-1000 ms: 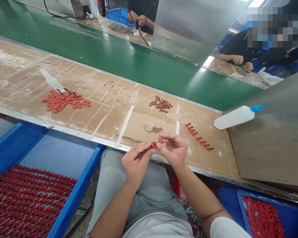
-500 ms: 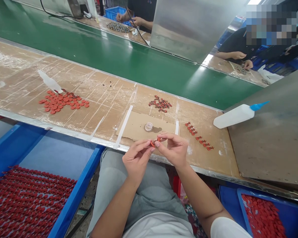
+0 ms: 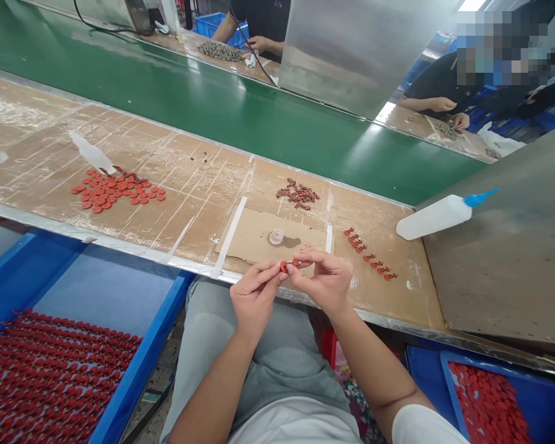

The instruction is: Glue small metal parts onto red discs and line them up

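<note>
Head cam: L hand [image 3: 255, 297] & R hand [image 3: 324, 279] up close to each other, over the near edge of the bench [image 3: 185, 179]. L hand pinches a red disc [image 3: 283, 267] btwn thumb & fingers; R hand has a small red pc [image 3: 296, 263] gripped at the fingertips, right by the disc. Can't tell if the two are joined. Both just nearside of the cardboard sheet [image 3: 250, 225], which lies by the near edge w/ white tape at its L & R sides. On the sheet: small clear cup [image 3: 276, 235], dark stain next to it.

Twd far edge, behind the sheet: loose pile of red-&-dark pcs [image 3: 298, 194]. R of sheet, slanting twd the near edge: a row of red pcs [image 3: 370, 257], gap partway. R end of bench: white bottle [image 3: 432, 217] w/ blue nozzle, tipped over nr the metal box [image 3: 499, 246].

Left part of bench: heap of red discs [image 3: 106, 191], translucent bottle [image 3: 90, 153] lying at its far side. Green belt [image 3: 189, 105] runs along the far edge; co-worker's hand [image 3: 259, 44] past it.

Below near edge, L: blue crate [image 3: 166, 320] w/ rows of red parts [image 3: 65, 376]. Below R: blue bin [image 3: 453, 401] w/ more red bits [image 3: 485, 401].
</note>
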Demonstrator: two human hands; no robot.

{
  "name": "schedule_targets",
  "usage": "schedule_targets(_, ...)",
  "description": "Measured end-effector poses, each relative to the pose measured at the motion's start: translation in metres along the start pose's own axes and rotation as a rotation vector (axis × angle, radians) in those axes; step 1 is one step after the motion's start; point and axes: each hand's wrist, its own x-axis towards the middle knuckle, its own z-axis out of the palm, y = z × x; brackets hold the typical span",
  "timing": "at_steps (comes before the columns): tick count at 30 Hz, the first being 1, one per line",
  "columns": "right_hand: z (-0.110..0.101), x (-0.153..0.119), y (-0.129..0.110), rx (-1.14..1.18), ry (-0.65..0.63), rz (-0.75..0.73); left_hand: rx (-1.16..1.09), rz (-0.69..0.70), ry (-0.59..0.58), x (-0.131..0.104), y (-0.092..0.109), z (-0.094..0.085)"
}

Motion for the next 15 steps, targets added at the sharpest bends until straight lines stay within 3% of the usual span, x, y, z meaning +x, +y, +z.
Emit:
schedule_targets(8,0.006,-0.008,0.003,-0.014,0.091,-0.049,-0.049,-0.015,-0.012,-0.003,-0.001,0.002)
schedule_targets(15,0.011,-0.019,0.008,-0.123,0.211,0.015,-0.129,-0.202,0.128,-0.011,-0.005,0.017)
